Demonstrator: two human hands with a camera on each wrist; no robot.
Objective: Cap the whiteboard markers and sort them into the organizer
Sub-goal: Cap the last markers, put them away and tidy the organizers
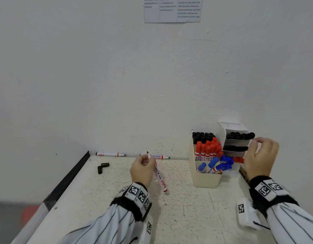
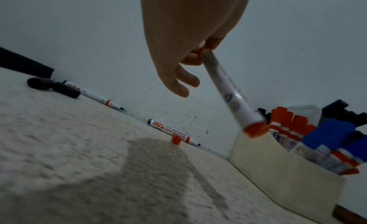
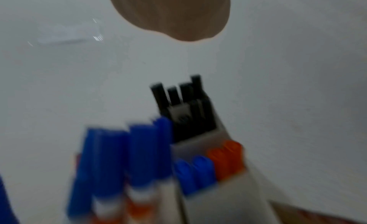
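My left hand [image 1: 143,166] pinches an uncapped red-banded whiteboard marker [image 1: 160,176] near its nib, and the body hangs down toward the table; it shows too as the marker [image 2: 232,92] under the left hand [image 2: 186,57]. Two more uncapped markers [image 1: 110,154] [image 1: 159,157] lie along the wall. Two black caps [image 1: 102,167] sit at the table's left. A red cap [image 2: 176,140] lies by the nearer wall marker. The cream organizer [image 1: 205,180] holds black, red and blue capped markers. My right hand [image 1: 261,155] hovers at its right side, fingers loosely curled, holding nothing visible.
A white tiered section [image 1: 236,127] at the organizer's right carries black, blue and red markers or caps, blurred in the right wrist view as blue caps [image 3: 119,156] and black ones [image 3: 178,101]. A black strip [image 1: 71,176] edges the table's left side. The wall stands right behind.
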